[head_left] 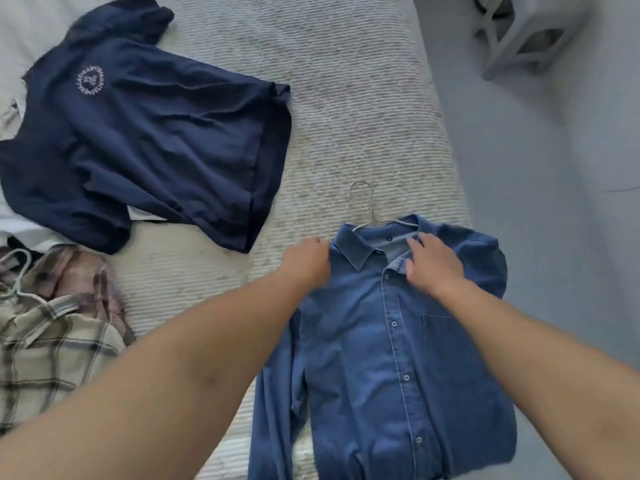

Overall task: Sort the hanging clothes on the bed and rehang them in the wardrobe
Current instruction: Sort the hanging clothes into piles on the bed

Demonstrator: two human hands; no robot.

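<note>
A buttoned blue denim shirt point(388, 358) lies flat on the ribbed cream bedcover point(346, 116). The left hand point(306, 261) grips its shoulder beside the collar, fingers curled; the right hand point(433, 265) rests across the collar opening, fingers extended. Just beyond the fingertips a thin wire hanger point(370, 209) pokes out. Left of the left fingers lies a cream plaid shirt point(52, 341); farther off, a navy T-shirt point(156, 140).

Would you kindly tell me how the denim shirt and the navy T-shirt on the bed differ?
The denim shirt has a collar, buttons and a chest pocket; the navy T-shirt has none, only a pale round print. The denim shirt is on a wire hanger; no hanger shows in the T-shirt. Both hands touch the denim shirt's collar area; the T-shirt lies untouched. Both are blue and lie flat on the bed.
</note>
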